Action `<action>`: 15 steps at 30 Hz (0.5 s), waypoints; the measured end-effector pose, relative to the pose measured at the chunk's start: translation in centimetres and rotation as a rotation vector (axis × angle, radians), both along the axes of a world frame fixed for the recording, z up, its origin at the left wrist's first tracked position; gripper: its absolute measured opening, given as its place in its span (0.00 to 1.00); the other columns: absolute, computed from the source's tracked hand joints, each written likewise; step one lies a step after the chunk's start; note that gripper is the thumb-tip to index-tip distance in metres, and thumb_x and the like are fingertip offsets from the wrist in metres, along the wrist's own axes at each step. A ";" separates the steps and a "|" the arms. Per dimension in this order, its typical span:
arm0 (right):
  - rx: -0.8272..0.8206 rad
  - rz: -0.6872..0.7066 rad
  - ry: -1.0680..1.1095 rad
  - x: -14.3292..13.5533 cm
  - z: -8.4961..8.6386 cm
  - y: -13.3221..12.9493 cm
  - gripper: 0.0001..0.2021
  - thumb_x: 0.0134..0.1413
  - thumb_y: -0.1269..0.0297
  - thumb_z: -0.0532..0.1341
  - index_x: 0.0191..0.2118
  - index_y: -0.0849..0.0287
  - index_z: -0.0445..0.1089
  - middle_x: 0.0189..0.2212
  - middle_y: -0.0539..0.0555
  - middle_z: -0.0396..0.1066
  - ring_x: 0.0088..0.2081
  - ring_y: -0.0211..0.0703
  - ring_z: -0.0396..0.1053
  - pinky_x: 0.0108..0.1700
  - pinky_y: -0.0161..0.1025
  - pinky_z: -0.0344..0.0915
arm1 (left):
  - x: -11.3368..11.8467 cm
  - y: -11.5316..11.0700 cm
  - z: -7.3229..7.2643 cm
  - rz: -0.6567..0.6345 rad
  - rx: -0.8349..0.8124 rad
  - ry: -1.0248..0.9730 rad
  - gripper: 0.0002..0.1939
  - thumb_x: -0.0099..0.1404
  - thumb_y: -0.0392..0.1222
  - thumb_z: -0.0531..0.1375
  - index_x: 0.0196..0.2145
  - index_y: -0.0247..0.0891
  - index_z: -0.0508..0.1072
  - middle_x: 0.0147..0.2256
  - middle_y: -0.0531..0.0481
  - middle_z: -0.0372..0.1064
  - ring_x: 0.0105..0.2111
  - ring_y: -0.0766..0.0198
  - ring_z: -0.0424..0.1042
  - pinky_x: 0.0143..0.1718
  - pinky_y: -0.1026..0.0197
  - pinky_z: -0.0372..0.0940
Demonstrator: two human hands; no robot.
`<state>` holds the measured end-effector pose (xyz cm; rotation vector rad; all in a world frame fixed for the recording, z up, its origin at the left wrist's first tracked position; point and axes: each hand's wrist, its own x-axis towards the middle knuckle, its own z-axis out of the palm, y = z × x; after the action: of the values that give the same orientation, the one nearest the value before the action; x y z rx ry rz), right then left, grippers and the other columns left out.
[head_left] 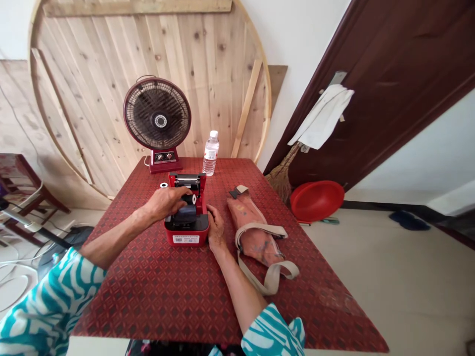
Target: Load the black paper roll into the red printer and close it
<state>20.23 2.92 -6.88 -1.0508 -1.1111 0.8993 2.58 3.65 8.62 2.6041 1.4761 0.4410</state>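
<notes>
A red and black label printer [187,236] stands on the table with its lid raised, a white label on its near side. My left hand [168,201] reaches into it from the left, its fingers closed on a black ribbon roll [189,199] with a white core end. Dark ribbon film [184,213] spreads below that roll, over the printer's front part. My right hand [215,227] grips the printer's right side, with some fingertips hidden behind it. A small white ring-shaped core [164,185] lies just left of the printer.
Behind the printer are a dark red fan [157,113] and a clear water bottle [210,154]. To its right lies an orange-red bag [248,212] with pale straps on the patterned table [148,296]. A red basin [317,200] and a broom [281,178] are beyond the table's right edge.
</notes>
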 end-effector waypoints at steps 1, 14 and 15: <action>0.000 0.003 -0.005 0.0 0.1 -0.1 0.15 0.53 0.60 0.54 0.45 0.56 0.72 0.44 0.53 0.74 0.48 0.46 0.69 0.51 0.44 0.62 | -1.0 0.0 0.3 0.004 0.022 -0.130 0.17 0.61 0.39 0.59 0.48 0.44 0.71 0.45 0.50 0.74 0.44 0.57 0.74 0.46 0.56 0.66; -0.059 0.013 0.003 0.1 0.5 -0.3 0.16 0.53 0.58 0.55 0.45 0.55 0.72 0.44 0.53 0.75 0.49 0.48 0.69 0.50 0.44 0.63 | -11.8 6.5 -7.8 0.348 -0.122 -1.172 0.26 0.41 0.45 0.69 0.39 0.37 0.68 0.34 0.51 0.73 0.36 0.60 0.73 0.43 0.56 0.68; -0.062 0.020 0.004 0.1 0.5 -0.4 0.16 0.54 0.58 0.55 0.45 0.55 0.72 0.44 0.53 0.75 0.48 0.48 0.69 0.50 0.44 0.63 | -11.7 6.8 -8.7 0.357 -0.145 -1.168 0.26 0.41 0.45 0.68 0.38 0.37 0.68 0.34 0.51 0.73 0.36 0.60 0.73 0.42 0.56 0.68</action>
<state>20.38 2.56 -6.33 -1.0900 -1.0980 0.9566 -9.11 10.50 -0.06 1.3910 1.3481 1.4677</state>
